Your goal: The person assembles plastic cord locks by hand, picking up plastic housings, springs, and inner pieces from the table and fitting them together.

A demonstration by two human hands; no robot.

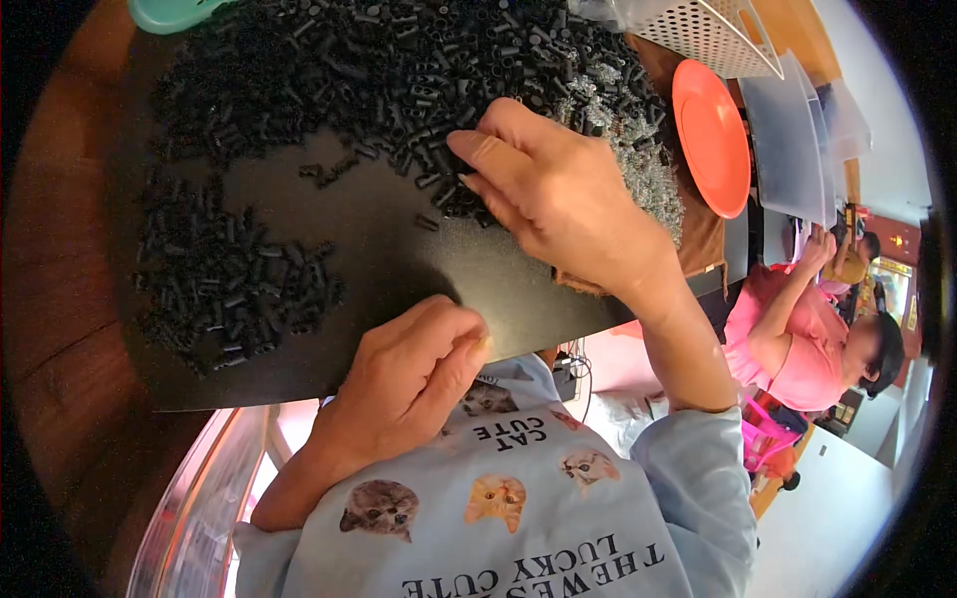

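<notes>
A broad heap of small black tubular plastic pieces point(329, 70) covers the far side of the dark table. My right hand point(563, 184) is over the near edge of this heap, fingers bent and brought together; what its fingertips hold, if anything, is hidden. Close to the table's front edge is my left hand point(414, 374), curled closed with the thumb against the forefinger. Whatever is inside it does not show. A smaller pile of black pieces point(239, 279) lies to its left. Small clear, shiny parts point(648, 179) are heaped to the right of my right hand.
An orange-red plate point(711, 140) rests at the right, beside a white perforated basket point(703, 38) and clear plastic bins point(793, 140). A brown cloth point(706, 234) lies under the clear parts. A green bowl point(174, 12) stands far left. Another person in pink point(797, 339) sits at the right.
</notes>
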